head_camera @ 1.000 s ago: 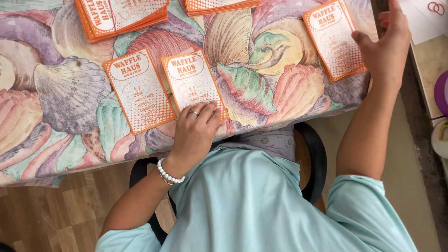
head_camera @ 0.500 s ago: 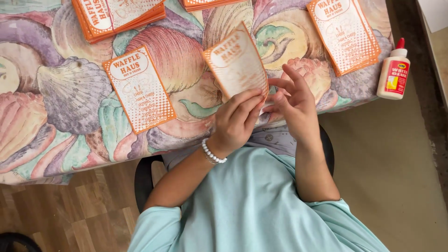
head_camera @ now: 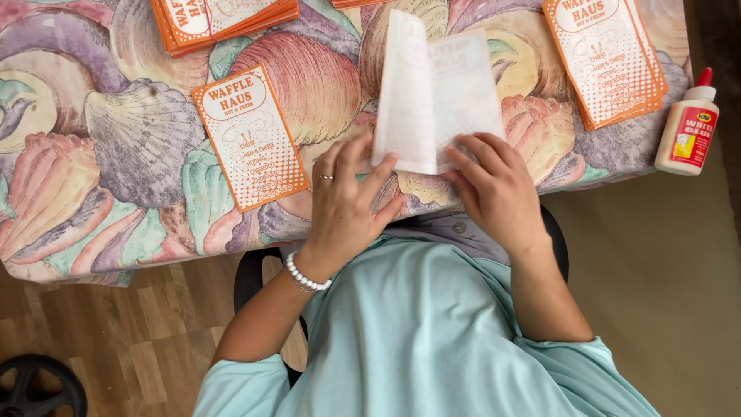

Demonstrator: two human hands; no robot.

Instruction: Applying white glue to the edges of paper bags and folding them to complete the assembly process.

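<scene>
While the tablecloth (head_camera: 100, 131) with its big pastel seashell print fills most of the view, a pale paper sheet (head_camera: 434, 91) is the thing in hand: it lies blank side up near the table's front edge, creased lengthwise so its left part tilts up, with faint orange print showing through from beneath. Left hand (head_camera: 345, 202) rests with spread fingers on the cloth, thumb and forefinger pinching the sheet's lower left corner (a ring on one finger, a white bead bracelet (head_camera: 306, 276) at the wrist). Right hand (head_camera: 494, 188) lies flat, fingers together, pressing the sheet's lower right edge.

A stack of orange-and-white printed cards (head_camera: 224, 19) sits at the top left, well apart from the hands. Another stack (head_camera: 610, 58), same colours, lies tilted at the top right. A single card (head_camera: 248, 137) of that kind, rectangular with an orange border, lies just beside the left hand. Off the table's right end stands a white glue bottle (head_camera: 687, 123) with a red cap and red label.
</scene>
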